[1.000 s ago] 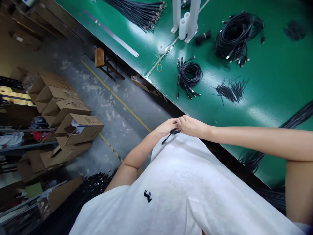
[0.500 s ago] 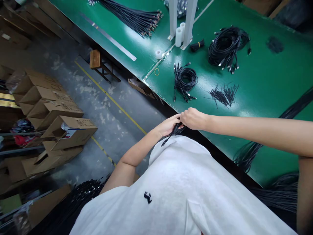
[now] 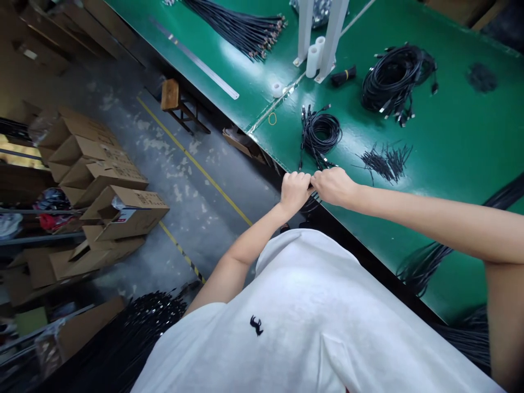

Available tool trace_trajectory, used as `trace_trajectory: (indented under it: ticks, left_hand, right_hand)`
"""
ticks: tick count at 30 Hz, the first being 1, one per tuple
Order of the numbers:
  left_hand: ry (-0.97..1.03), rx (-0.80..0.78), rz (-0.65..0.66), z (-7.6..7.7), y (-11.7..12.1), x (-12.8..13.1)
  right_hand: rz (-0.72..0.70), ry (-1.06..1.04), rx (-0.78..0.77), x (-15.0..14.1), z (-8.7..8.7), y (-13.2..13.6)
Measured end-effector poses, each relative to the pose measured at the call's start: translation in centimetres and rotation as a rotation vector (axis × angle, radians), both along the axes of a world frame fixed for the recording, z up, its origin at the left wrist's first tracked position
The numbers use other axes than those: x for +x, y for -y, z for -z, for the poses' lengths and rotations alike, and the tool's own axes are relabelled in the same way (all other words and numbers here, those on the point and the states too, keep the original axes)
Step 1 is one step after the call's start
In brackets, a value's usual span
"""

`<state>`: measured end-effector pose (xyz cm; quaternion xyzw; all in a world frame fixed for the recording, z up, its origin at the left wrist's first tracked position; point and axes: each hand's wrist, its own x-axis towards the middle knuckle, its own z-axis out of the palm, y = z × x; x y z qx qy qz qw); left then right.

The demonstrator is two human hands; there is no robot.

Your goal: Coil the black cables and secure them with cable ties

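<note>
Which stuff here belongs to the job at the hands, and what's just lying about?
Job:
left hand; right hand; black cable pinched between them; coiled black cable nearest on the green workbench

Lying about:
loose short black wires; tape roll; wooden stool; cardboard boxes

2 hands, 2 white posts, 3 white rolls, 2 black cable coils on the green table, 1 wooden stool.
</note>
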<state>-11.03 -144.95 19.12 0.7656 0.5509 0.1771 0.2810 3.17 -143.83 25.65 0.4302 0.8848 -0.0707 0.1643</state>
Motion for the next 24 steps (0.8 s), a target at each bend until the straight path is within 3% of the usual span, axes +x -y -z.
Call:
trace_trajectory:
  ticks: [3, 5, 10, 12, 15, 17, 20, 24]
  left_hand:
    - [0.214, -0.319, 0.083, 0.4, 1.9, -0.2]
    - [0.319, -0.391, 0.205, 0.0, 2.7, -1.5]
    - [0.159, 0.032, 0.363, -0.3, 0.5, -3.6]
    - [0.047, 0.031, 0.367, 0.6, -0.2, -2.4]
    - [0.010, -0.027, 0.084, 2.4, 1.4, 0.9]
    - [0.133, -0.083, -0.058, 3.2, 3.6, 2.7]
    - [0.354, -0.216, 0.141, 3.4, 5.7, 2.8]
    - [0.365, -0.066, 0.160, 2.0, 3.2, -1.6]
  right_hand:
    - [-0.048, 0.059, 0.023, 1.0, 0.7, -0.1]
    - [-0.103, 0.093, 0.043, 1.4, 0.9, 0.4]
    - [-0.414, -0.066, 0.123, 1.1, 1.0, 2.2]
    - [-0.405, -0.097, 0.134, 0.8, 1.1, 2.0]
    - [-0.225, -0.048, 0.112, 1.0, 1.5, 0.7]
    - [-0.124, 0.000, 0.079, 1.4, 1.8, -0.1]
    - [-0.076, 0.067, 0.032, 2.3, 2.1, 0.0]
    - [-0.198, 0.020, 0.083, 3.1, 1.8, 2.2]
